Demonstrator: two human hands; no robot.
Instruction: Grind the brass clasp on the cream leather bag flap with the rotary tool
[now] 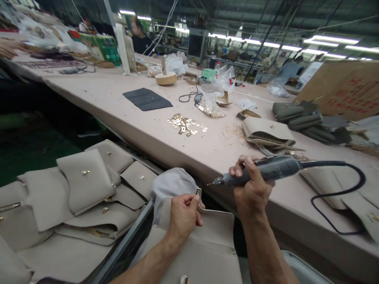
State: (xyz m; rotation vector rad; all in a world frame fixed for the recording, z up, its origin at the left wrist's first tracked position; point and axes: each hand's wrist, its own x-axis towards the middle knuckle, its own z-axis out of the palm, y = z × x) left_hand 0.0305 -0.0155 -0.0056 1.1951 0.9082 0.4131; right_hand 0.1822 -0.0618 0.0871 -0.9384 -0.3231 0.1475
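Note:
My right hand (251, 187) is closed around a grey electric screwdriver (266, 170), held level above the table's near edge with its bit pointing left and a black cable (337, 193) trailing right. My left hand (184, 215) pinches a small gold metal fitting (198, 192) at the top edge of a beige leather bag (204, 244) on my lap. The bit's tip is a short way right of the fitting. A grey cloth (171, 185) bulges behind the left hand.
Several beige leather bag flaps (85, 177) are piled at the left. On the long pinkish table (142, 126) lie loose gold fittings (183, 124), a dark leather panel (147, 98), beige and green bags (299, 118), plastic bags and a cardboard box (343, 88). Other people work at the far benches.

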